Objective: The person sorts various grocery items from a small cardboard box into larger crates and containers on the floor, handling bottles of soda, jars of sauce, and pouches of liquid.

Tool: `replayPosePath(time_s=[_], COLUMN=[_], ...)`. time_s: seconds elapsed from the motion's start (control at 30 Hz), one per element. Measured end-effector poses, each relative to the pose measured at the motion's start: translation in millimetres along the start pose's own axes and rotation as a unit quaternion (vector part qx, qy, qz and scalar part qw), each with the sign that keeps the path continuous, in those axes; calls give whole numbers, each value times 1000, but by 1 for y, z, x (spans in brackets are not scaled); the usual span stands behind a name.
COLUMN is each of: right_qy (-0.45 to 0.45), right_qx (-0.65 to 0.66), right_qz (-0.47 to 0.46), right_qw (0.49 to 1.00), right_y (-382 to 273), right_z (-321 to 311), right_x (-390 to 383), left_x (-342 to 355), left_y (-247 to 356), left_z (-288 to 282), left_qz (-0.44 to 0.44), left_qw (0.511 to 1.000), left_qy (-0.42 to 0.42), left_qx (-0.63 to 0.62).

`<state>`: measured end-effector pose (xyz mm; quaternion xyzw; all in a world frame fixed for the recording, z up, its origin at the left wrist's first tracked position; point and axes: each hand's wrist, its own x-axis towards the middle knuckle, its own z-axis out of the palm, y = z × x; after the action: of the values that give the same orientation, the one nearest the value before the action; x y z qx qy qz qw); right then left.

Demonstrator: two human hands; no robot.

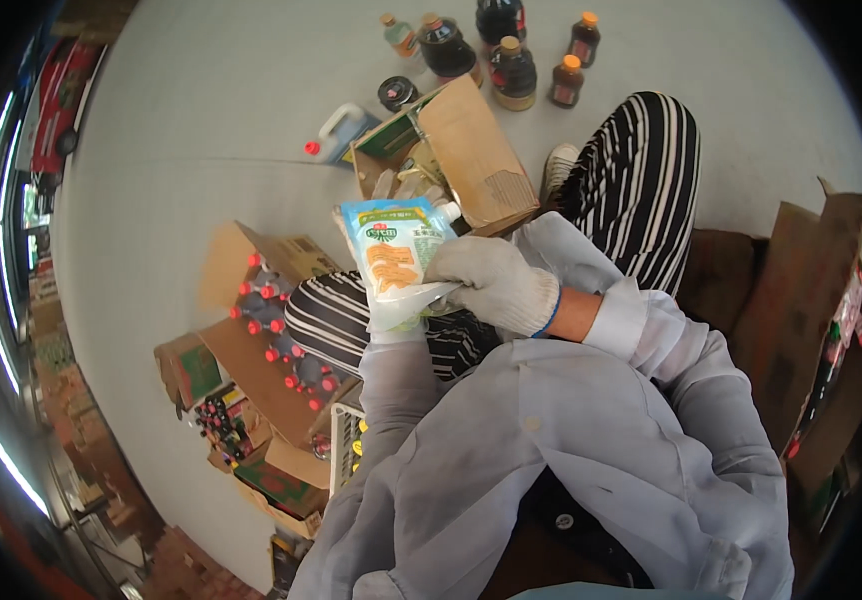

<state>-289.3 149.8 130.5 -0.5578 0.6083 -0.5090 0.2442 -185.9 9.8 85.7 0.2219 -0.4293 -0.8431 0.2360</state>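
A blue and white spouted pouch (pixel 401 250) with a white cap at its upper right corner is held up in front of me. My right hand (pixel 499 284), in a white knitted glove with a blue cuff edge, pinches the pouch's lower right edge. Behind the pouch is my left hand (pixel 409 188), its palm hidden; gloved fingers show past the top edge as it supports the pouch from beneath. Just beyond stands an open cardboard box (pixel 481 150) with its flaps up and pale packages partly visible inside.
Dark bottles (pixel 514 75) with yellow and orange caps stand on the grey floor ahead, near a white-handled jug (pixel 343 132). To my left, an open carton holds several red-capped bottles (pixel 269 308). Another cardboard box (pixel 801 310) stands at my right, beyond my striped trouser leg (pixel 646 180).
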Motion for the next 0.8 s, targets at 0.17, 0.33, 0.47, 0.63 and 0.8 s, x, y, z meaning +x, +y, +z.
replayPosePath(time_s=[0.17,0.33,0.47,0.63,0.8], right_qy=[6,-68,-196,-183,-118], right_qx=[-68,-227,-262,-224,-201], right_qz=[-54,-42,22,57,41], right_qw=[996,971,945,956,971], right_y=[6,47,60,66,65], right_z=[-4,5,5,2,-3], right_x=[19,24,-10,-22,-5], left_x=[11,37,44,50,58], left_y=[9,2,-8,-21,-39], left_z=[-4,-39,-24,-22,-38], left_qz=[56,70,57,38,87], left_qw=[994,968,962,957,851], left_qy=[-8,215,266,266,269], left_qx=[-90,-113,27,107,443])
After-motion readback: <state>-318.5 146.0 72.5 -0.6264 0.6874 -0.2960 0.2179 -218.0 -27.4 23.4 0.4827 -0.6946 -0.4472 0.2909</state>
